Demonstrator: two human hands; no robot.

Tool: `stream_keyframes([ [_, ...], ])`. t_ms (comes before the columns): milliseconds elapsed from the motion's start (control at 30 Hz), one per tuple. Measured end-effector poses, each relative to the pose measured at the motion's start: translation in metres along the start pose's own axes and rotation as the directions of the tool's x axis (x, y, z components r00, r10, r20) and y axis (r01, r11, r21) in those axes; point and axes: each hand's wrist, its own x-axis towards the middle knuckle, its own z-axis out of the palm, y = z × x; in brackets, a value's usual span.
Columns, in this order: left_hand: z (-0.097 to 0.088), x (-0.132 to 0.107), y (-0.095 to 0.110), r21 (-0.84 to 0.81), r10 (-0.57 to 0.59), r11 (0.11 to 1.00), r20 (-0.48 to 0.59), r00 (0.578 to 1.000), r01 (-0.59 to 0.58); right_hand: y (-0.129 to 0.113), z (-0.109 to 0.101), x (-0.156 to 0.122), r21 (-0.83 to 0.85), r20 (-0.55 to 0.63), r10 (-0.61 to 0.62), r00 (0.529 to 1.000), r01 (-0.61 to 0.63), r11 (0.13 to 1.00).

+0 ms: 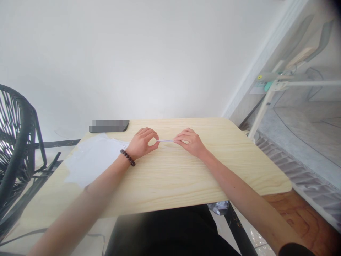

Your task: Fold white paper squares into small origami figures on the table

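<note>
A thin piece of white paper (166, 140), seen nearly edge-on, stretches level between my two hands just over the wooden table (165, 185). My left hand (142, 143), with a dark beaded bracelet at the wrist, pinches its left end between thumb and fingers. At the opposite end, the thumb and fingertips of my right hand (189, 143) are closed on it. Whether the paper is folded cannot be made out. Several loose white sheets (90, 156) lie on the table beside my left forearm, which covers part of them.
A dark flat object (125, 125), partly pixelated, lies at the table's back left edge. The white wall (170, 64) rises behind the table. A black woven chair (20, 142) stands at the left. To the right is a white metal frame (262, 113).
</note>
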Motion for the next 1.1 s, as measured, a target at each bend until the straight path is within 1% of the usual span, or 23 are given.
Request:
stream_keyframes([
  [233,0.004,0.003,0.011,-0.077,0.061,0.995,-0.004,0.998,-0.061,-0.012,0.008,0.002,-0.006,0.012,-0.019,1.000,0.019,1.000],
  [467,0.005,0.003,0.012,-0.098,0.078,0.992,-0.014,0.997,-0.079,-0.023,0.013,0.005,-0.061,-0.012,-0.018,1.000,0.018,0.998],
  [600,0.005,0.003,0.014,-0.110,0.102,0.989,-0.009,0.995,-0.102,-0.029,0.016,0.007,-0.083,0.014,-0.040,0.999,0.041,0.996],
  [900,0.006,0.004,0.015,-0.103,0.147,0.984,-0.004,0.989,-0.146,-0.029,0.014,0.006,-0.106,0.059,-0.075,0.995,0.081,0.991],
  [1100,0.007,0.004,0.014,-0.087,0.140,0.987,0.010,0.990,-0.138,-0.028,0.011,0.007,-0.118,0.078,-0.074,0.994,0.083,0.990],
])
